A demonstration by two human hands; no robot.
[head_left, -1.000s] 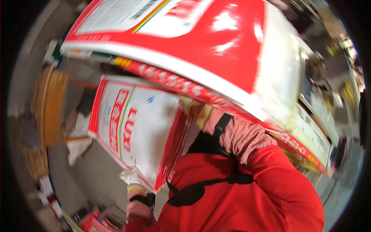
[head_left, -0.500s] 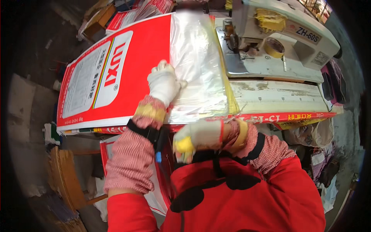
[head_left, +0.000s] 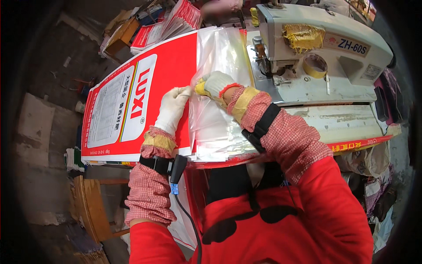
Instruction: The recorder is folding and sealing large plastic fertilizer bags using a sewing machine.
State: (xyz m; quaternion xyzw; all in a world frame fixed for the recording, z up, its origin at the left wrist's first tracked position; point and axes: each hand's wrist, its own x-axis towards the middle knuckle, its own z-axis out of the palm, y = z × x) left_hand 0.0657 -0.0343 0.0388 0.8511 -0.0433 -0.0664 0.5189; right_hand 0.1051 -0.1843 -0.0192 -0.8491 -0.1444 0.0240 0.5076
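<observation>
Right now, the red-and-white sack (head_left: 178, 61) lies flat on the table in front of you, printed face up, its mouth toward the sewing machine. A clear liner (head_left: 214, 130) spreads out of that mouth, wrinkled and shiny; whether anything sits inside, you cannot tell from here. Along your side, several layers of plastic edge show, slightly uneven.

Your left hand (head_left: 170, 110), in a white glove, has thumb and fingers pinched together on the film where it meets the red print. Your right hand (head_left: 216, 83), in a grey glove with yellow fingertips, is curled and gripping the same film, almost touching the left, with the plastic bunched between them.

Beyond the sack's far edge, you have a bundle of similar red-and-white sacks (head_left: 181, 21), stacked and fanned. A translucent plastic bag (head_left: 371, 156) hangs below the table on the right; its contents are unclear.

The table's worn, scuffed white top (head_left: 327, 121) shows in front of the sewing machine (head_left: 281, 42), and a red printed strip (head_left: 380, 140) runs along its near edge. A tape roll (head_left: 315, 66) rests on the machine's base. To your lower left, a wooden stool (head_left: 88, 209) stands on the grey floor (head_left: 37, 136).
</observation>
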